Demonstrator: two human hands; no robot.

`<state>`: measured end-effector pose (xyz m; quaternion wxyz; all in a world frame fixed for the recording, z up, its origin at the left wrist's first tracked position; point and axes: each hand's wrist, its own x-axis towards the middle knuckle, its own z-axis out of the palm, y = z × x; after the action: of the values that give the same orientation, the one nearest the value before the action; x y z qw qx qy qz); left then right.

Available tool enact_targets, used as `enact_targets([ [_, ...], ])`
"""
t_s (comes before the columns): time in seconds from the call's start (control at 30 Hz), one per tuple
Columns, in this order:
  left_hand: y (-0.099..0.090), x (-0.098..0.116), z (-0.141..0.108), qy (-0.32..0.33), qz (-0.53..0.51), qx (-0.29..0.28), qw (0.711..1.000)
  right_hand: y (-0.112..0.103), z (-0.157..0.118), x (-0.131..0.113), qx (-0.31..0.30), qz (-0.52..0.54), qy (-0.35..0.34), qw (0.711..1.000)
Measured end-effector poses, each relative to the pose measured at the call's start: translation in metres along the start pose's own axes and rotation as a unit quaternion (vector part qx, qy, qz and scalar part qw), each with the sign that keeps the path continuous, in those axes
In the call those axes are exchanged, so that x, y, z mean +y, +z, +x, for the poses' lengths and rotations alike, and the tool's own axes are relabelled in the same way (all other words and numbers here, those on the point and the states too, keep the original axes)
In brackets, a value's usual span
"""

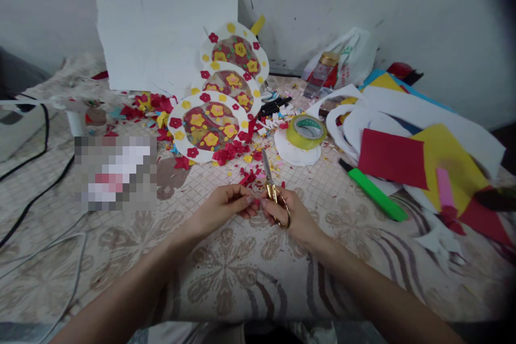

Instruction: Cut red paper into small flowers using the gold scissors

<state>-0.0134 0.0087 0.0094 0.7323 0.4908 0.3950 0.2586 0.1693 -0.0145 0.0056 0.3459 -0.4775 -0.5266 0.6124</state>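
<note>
My left hand (pixel 226 205) is closed in a pinch, its thumb and fingertips on a small piece of red paper (pixel 257 202). Close against it, my right hand (pixel 293 214) has gold-handled scissors (pixel 271 188) hooked in its fingers, the blades pointing away from me. The right fingertips also meet at the red piece, most of which they hide. Just beyond the hands lie red paper scraps (pixel 250 177). Behind those lean several white oval paper frames (pixel 177 137) with clear middles, decorated with red and yellow paper flowers (pixel 216 110).
A roll of yellow tape (pixel 305 140) rests on a white paper disc (pixel 296 157). To the right are a green marker (pixel 377 193), red paper (pixel 393 157) and yellow paper (pixel 447 153). A bottle (pixel 320 76) stands at the back. Cables (pixel 48 191) cross the patterned tablecloth (pixel 226 274) at left.
</note>
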Motion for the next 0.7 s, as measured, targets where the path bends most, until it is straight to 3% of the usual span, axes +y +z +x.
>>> enact_targets([
  [0.7, 0.0016, 0.0007, 0.0002, 0.007, 0.002, 0.016, 1.000, -0.0007, -0.0012, -0.0045, -0.004, -0.028, 0.005, 1.000],
])
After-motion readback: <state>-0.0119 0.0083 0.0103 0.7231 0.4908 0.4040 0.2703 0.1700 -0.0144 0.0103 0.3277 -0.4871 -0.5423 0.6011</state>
